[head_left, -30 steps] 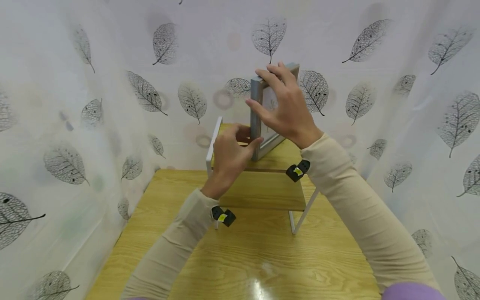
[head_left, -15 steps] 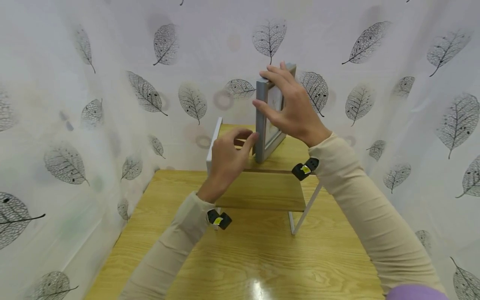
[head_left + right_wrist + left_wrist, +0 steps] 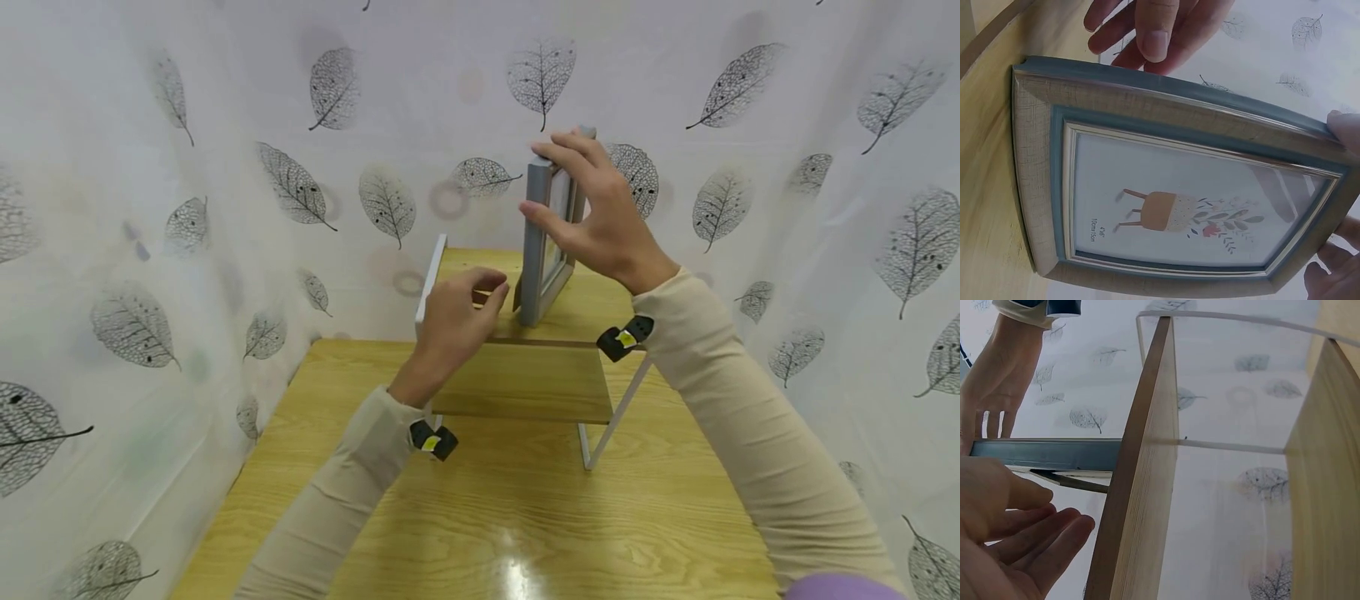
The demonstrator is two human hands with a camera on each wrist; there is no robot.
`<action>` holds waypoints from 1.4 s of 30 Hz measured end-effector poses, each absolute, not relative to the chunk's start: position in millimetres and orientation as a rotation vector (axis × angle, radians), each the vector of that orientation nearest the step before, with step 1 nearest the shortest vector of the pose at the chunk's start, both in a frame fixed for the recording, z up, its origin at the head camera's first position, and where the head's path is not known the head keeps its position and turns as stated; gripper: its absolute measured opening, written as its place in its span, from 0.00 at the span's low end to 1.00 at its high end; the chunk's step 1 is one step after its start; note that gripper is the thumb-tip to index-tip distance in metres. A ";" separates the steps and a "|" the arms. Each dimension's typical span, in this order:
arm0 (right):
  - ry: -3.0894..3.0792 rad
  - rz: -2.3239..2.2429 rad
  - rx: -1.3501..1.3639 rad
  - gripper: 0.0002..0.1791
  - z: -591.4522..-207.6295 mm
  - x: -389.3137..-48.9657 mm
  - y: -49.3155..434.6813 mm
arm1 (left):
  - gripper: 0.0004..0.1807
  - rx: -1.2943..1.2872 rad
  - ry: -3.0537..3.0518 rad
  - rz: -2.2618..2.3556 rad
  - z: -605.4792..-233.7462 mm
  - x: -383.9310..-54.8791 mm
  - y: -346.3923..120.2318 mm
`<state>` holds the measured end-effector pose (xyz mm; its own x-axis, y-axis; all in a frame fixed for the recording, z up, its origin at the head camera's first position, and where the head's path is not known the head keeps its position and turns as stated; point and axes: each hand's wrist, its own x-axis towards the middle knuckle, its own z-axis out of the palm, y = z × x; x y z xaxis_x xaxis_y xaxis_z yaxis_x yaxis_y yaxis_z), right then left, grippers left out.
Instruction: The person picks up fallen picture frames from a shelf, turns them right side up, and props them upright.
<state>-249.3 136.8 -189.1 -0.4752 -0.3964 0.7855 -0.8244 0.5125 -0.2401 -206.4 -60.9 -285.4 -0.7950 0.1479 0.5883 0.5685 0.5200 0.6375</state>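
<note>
A grey-blue picture frame [image 3: 532,250] stands upright on the upper board of a small wooden shelf [image 3: 592,308], its edge toward me. My right hand [image 3: 611,221] holds it from above, thumb on the near edge and fingers over the top. Its front, in the right wrist view, has a wood-toned border [image 3: 1038,175] around a printed floral picture [image 3: 1172,212]. Just left of the frame, my left hand [image 3: 456,321] is held with loosely bent fingers, gripping nothing. Behind the frame, a back support leg [image 3: 1079,482] leans out in the left wrist view.
The shelf has a lower board [image 3: 525,383] and white metal side legs [image 3: 617,412]. It stands on a wood-grain table [image 3: 480,517]. A leaf-patterned curtain [image 3: 405,92] encloses the back and sides.
The frame has shifted right and turned more edge-on, my right hand moving with it. My left hand has come off its near edge and drawn slightly left.
</note>
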 end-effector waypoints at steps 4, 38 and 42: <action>-2.087 0.830 1.002 0.33 -188.6 -250.1 139.5 | 0.13 -0.593 -2.355 -1.162 -284.1 -206.3 -58.9; -2.099 0.935 1.082 0.32 -186.6 -249.8 152.1 | 0.08 -0.754 -2.373 -1.017 -286.6 -212.2 -36.9; -2.097 0.925 1.087 0.32 -187.1 -251.0 152.5 | 0.07 -0.745 -2.381 -0.972 -286.1 -211.0 -36.8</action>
<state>-251.0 152.5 -187.1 -0.4878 -0.4378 0.7553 -0.8530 0.4230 -0.3057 -211.0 -36.8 -286.1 -0.7476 0.3061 0.5894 0.6311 0.6036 0.4872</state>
